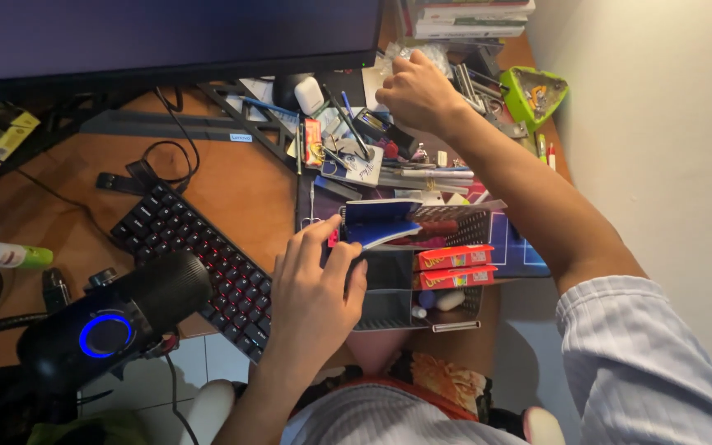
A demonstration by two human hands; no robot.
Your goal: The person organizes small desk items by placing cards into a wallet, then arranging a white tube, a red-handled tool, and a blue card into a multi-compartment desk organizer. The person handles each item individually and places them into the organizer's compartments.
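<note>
Two bare hands are at work over a crowded wooden desk (232, 185). My left hand (315, 288) has its fingers (311, 239) curled onto the near edge of a small blue booklet (377, 222); the thumb is hidden, so I judge a light pinch but cannot confirm it. That booklet lies tilted across the top of a grey mesh desk organiser (430, 284), which also holds two red and yellow packets (455, 268). My right hand (418, 95) reaches well beyond, fingers bent down into a heap of pens and small stationery (372, 148) below the monitor (166, 37); whether they grip anything I cannot tell. A black keyboard (199, 255) and a microphone with a blue ring (109, 330) sit to the left. I judge this a sorting step, the left hand steadying while the right picks.
</note>
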